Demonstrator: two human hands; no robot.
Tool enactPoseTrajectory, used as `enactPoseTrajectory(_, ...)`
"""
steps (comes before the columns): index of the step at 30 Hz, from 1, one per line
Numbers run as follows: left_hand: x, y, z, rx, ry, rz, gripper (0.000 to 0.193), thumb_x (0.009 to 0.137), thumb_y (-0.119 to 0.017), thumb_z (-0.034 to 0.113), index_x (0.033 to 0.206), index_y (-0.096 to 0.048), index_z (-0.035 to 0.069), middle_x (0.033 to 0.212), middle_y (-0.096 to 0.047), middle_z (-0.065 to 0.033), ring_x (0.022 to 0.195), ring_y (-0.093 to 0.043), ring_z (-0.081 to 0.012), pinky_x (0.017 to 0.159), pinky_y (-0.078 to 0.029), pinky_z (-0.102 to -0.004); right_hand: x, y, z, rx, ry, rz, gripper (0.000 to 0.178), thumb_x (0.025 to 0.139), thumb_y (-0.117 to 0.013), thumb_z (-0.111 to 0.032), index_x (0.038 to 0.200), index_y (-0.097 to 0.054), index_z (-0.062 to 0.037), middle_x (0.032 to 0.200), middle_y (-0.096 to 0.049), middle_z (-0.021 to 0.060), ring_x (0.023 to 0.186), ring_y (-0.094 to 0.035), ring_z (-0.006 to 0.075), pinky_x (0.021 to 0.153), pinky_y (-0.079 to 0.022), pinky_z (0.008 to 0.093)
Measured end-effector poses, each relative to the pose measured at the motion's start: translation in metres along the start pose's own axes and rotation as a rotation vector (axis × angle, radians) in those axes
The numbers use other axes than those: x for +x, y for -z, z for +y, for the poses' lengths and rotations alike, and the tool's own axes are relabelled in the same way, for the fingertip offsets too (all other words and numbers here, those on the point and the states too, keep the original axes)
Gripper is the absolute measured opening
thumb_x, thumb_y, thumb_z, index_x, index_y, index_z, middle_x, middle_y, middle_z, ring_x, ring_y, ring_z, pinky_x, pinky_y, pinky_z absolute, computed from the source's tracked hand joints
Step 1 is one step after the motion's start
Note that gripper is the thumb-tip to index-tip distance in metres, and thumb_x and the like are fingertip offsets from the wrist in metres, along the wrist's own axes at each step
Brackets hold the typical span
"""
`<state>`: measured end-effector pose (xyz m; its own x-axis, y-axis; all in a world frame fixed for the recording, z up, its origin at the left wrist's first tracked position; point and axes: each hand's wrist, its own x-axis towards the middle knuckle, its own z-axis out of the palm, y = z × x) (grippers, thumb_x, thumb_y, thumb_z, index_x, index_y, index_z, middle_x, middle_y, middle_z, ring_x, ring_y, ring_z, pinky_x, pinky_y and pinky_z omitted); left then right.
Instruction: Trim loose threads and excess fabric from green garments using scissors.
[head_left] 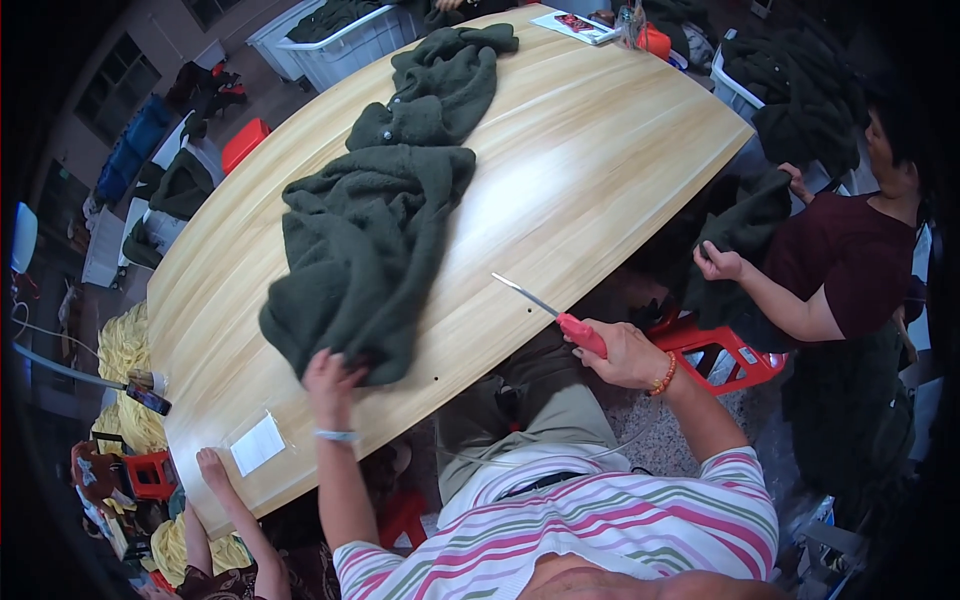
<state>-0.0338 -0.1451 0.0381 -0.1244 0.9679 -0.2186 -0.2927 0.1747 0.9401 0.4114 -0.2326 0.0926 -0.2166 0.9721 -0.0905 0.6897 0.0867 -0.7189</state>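
A dark green fleece garment (365,220) lies bunched lengthwise across the wooden table (580,130), with a few round snaps showing near its middle. My left hand (333,378), slightly blurred, is closed on the garment's near edge. Over the table's front edge, my right hand (622,352) grips a red-handled tool (582,334) with a long thin metal shaft. Its flat tip points up and left, above bare table and apart from the cloth. A thin pale cord (600,455) runs across my lap; whether it joins the tool is hidden.
At right, a person (850,250) handles dark cloth beside a red stool (720,355). Another person's arm (235,505) rests at the table's left end near a white paper (258,445). Bins (350,50) of dark garments stand behind; a phone (148,398) is at left.
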Motion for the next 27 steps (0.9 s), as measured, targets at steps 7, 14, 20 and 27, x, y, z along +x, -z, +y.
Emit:
enactPoseTrajectory(7, 0.041, 0.166, 0.040, 0.690, -0.451, 0.697, 0.027, 0.089, -0.057, 0.006, 0.115, -0.057, 0.001, 0.105, -0.064, -0.0112, 0.090, -0.063, -0.0233, 0.081, -0.053, -0.0344, 0.022, -0.012, -0.008, -0.001, 0.019, -0.068, 0.032, 0.085, -0.060, -0.026, 0.111, -0.055, -0.0084, 0.083, -0.064, 0.0230, 0.083, -0.062, 0.0435, 0.076, -0.049, 0.0505)
enactPoseTrajectory(14, 0.057, -0.060, 0.056, 1.166, -0.840, 0.133, 0.039, 0.082, -0.069, 0.021, 0.117, -0.060, 0.005, 0.111, -0.061, -0.0154, 0.105, -0.056, -0.0305, 0.093, -0.042, -0.0371, 0.026, -0.018, -0.010, -0.051, 0.006, -0.067, 0.032, 0.085, -0.061, -0.025, 0.112, -0.056, -0.0089, 0.085, -0.065, 0.0222, 0.084, -0.062, 0.0433, 0.078, -0.049, 0.0502)
enactPoseTrajectory(20, 0.126, -0.114, 0.034, 1.224, -0.587, 0.105, 0.050, 0.076, -0.073, 0.021, 0.120, -0.056, 0.005, 0.112, -0.060, -0.0182, 0.106, -0.055, -0.0347, 0.094, -0.043, -0.0410, 0.008, -0.008, -0.005, -0.036, -0.018, -0.008, 0.032, 0.083, -0.064, -0.022, 0.110, -0.057, -0.0057, 0.085, -0.064, 0.0223, 0.083, -0.061, 0.0432, 0.074, -0.049, 0.0452)
enactPoseTrajectory(27, 0.077, -0.125, 0.045, 1.191, -0.805, -0.064, 0.043, 0.072, -0.072, 0.005, 0.113, -0.059, 0.006, 0.099, -0.060, -0.0141, 0.091, -0.060, -0.0318, 0.081, -0.048, -0.0363, 0.004, -0.002, 0.013, 0.110, -0.123, 0.040, 0.025, 0.086, -0.061, -0.023, 0.103, -0.056, -0.0060, 0.079, -0.063, 0.0222, 0.079, -0.061, 0.0436, 0.070, -0.049, 0.0495)
